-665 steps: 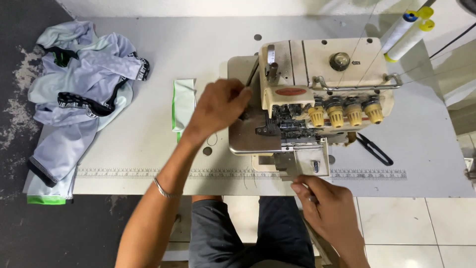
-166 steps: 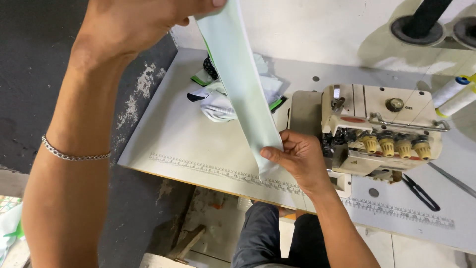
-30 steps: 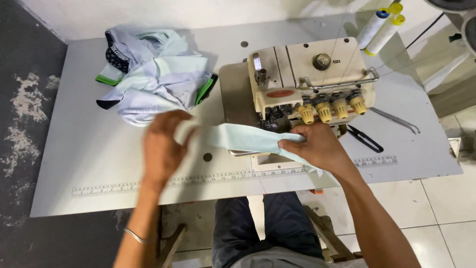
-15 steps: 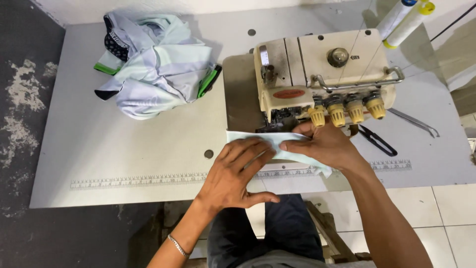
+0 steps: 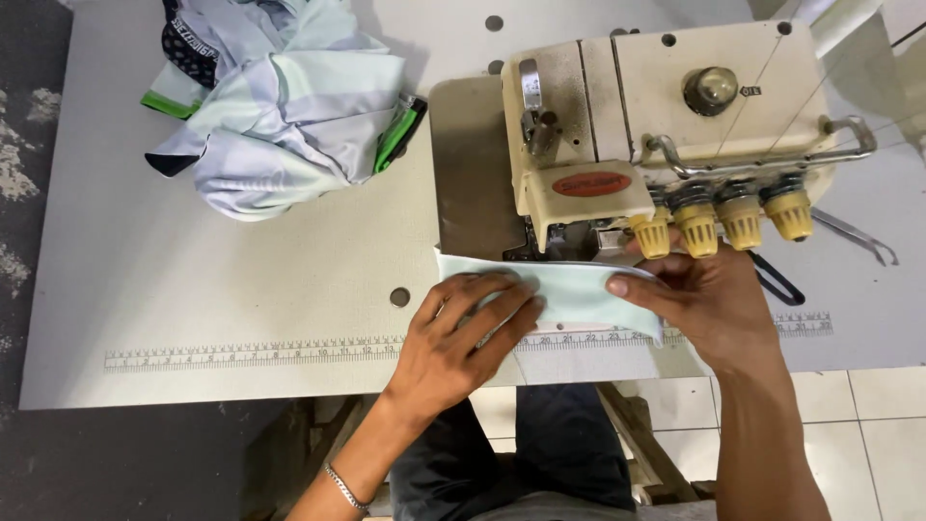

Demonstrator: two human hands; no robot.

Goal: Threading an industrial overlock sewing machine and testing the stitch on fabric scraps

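Two bare hands press a pale mint fabric strip (image 5: 569, 289) flat on a grey work table (image 5: 241, 280), directly in front of a cream overlock sewing machine (image 5: 656, 135). At about seven o'clock from the machine, the left hand (image 5: 463, 342) lies palm down with fingers spread on the strip's near end. At five o'clock, the right hand (image 5: 709, 299) pinches the strip's other end between thumb and fingers, just below four yellow tension knobs (image 5: 723, 222). A heap of pale garments (image 5: 280, 106) sits at ten o'clock on the table, well apart. A printed ruler (image 5: 251, 352) runs along the table's near edge.
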